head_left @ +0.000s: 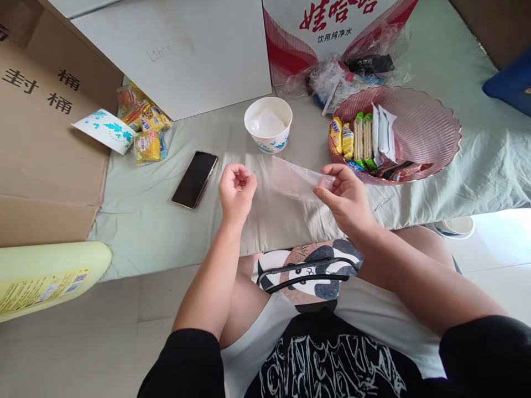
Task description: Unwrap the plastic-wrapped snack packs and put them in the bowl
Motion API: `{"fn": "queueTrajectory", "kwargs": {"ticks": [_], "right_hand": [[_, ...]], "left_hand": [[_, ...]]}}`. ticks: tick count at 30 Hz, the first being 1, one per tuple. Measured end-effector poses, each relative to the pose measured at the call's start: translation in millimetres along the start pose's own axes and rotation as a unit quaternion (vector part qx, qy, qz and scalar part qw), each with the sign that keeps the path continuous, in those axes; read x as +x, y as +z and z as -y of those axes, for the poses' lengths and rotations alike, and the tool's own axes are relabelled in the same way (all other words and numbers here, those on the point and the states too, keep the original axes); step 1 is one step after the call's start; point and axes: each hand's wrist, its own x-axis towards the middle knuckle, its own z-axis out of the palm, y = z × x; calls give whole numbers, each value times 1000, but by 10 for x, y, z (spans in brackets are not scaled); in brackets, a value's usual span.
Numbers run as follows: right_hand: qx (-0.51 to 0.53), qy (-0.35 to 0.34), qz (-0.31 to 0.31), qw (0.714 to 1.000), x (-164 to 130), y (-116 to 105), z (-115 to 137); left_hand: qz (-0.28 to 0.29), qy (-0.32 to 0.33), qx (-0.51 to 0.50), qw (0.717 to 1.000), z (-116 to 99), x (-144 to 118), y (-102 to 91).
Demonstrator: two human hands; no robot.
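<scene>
My right hand [346, 196] pinches one end of a clear plastic bag [292, 178], fingers closed on it. The bag stretches leftward from there, hanging just above the pale green sheet of the bed [141, 221], near its front edge. My left hand [236, 190] is curled loosely with the fingers half folded, right at the bag's other end; I can't tell if it's actually touching the plastic. So the bag sits between my two hands. Just beyond it stands a white paper bowl [267, 125]. To the right, a pink scalloped dish [418, 130] holds wrapped snacks. Left of my left hand lies a black phone [194, 179], and farther left a pile of yellow snack packets [145, 124] against a cardboard box [45, 143].
</scene>
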Motion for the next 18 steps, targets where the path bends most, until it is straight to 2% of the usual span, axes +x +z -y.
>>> {"fn": "queueTrajectory", "kwargs": {"ticks": [1, 3, 5, 8, 10, 12, 13, 15, 17, 18], "right_hand": [[-24, -19, -1, 1000, -14, 4, -1], [-70, -74, 0, 995, -50, 21, 2], [-95, -127, 11, 987, -91, 52, 6], [-92, -149, 53, 983, -148, 110, -2], [-81, -149, 82, 982, -173, 139, -21], [-75, -156, 91, 981, -180, 152, -51], [-80, -163, 74, 981, -174, 152, -68], [-100, -173, 2, 980, -149, 143, -101], [-114, -164, -59, 978, -111, 125, -121], [-114, -149, -59, 980, -92, 115, -122]], "left_hand": [[26, 6, 1, 1000, 3, -44, 31], [139, -14, -17, 990, -1, -162, 113], [244, -51, -60, 967, -6, -286, 209], [323, -100, -146, 930, -20, -402, 328], [325, -118, -192, 918, -48, -417, 365], [291, -129, -216, 923, -91, -401, 370], [264, -133, -220, 929, -114, -386, 365], [214, -148, -222, 940, -154, -354, 347], [191, -170, -230, 939, -179, -321, 328], [190, -181, -236, 936, -185, -306, 321]]}}
